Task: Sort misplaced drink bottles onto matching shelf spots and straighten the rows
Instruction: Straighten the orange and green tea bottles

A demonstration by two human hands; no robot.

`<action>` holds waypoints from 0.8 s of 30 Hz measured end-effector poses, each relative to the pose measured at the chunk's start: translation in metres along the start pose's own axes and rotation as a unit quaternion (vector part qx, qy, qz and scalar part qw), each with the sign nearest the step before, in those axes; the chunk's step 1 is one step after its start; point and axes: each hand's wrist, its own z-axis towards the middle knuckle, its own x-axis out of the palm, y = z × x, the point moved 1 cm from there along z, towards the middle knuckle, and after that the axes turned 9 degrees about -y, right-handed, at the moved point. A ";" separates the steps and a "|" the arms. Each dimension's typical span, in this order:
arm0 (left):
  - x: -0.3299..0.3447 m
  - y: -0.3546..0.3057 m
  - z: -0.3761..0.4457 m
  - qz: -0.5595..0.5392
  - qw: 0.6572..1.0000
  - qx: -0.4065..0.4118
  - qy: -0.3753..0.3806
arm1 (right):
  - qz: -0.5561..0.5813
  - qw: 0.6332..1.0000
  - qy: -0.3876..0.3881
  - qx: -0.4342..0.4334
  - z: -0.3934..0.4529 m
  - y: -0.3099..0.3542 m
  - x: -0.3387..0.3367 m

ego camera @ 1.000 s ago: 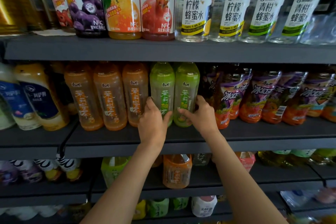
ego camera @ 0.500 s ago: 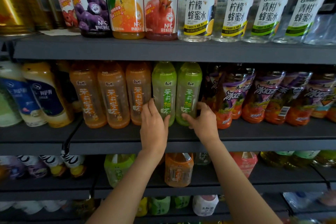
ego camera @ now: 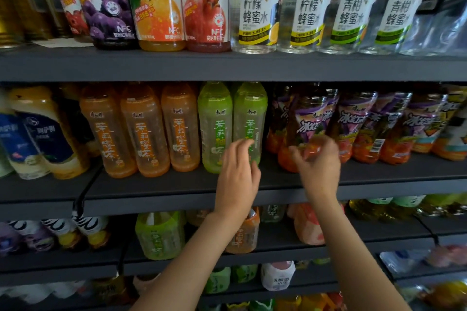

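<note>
Motion blur hides whether the right hand [ego camera: 319,163] grasps the upright iced-tea bottle [ego camera: 304,129]; left hand [ego camera: 237,171] fingers hang released before upright green bottles [ego camera: 250,121].

Both forearms bare, no sleeves; left grip [ego camera: 237,174] & right grip [ego camera: 319,166]: no rings, no watch

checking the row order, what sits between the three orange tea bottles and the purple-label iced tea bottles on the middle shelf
Two green tea bottles stand side by side there in the head view, with the left hand in front of them.

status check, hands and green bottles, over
Left hand open, fingertips at the right green bottle. Right hand loosely curled by the iced tea bottle, grip unclear. Nothing in the way.
</note>
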 end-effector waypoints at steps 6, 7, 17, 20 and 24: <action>0.017 -0.017 0.006 -0.038 0.995 -0.037 0.088 | -0.038 0.998 0.048 0.006 0.003 -0.009 0.011; 0.020 -0.019 0.007 -0.041 0.994 -0.046 0.092 | -0.036 0.998 0.049 -0.001 0.002 -0.008 0.011; 0.069 -0.046 0.011 0.015 0.972 -0.234 0.027 | -0.007 0.973 0.152 -0.172 0.030 -0.037 -0.009; 0.075 -0.050 0.014 0.067 0.972 -0.224 0.029 | -0.029 0.992 0.070 -0.097 0.057 -0.054 -0.024; 0.077 -0.052 0.016 0.090 0.965 -0.243 0.047 | -0.110 0.981 0.151 -0.044 0.072 -0.045 -0.007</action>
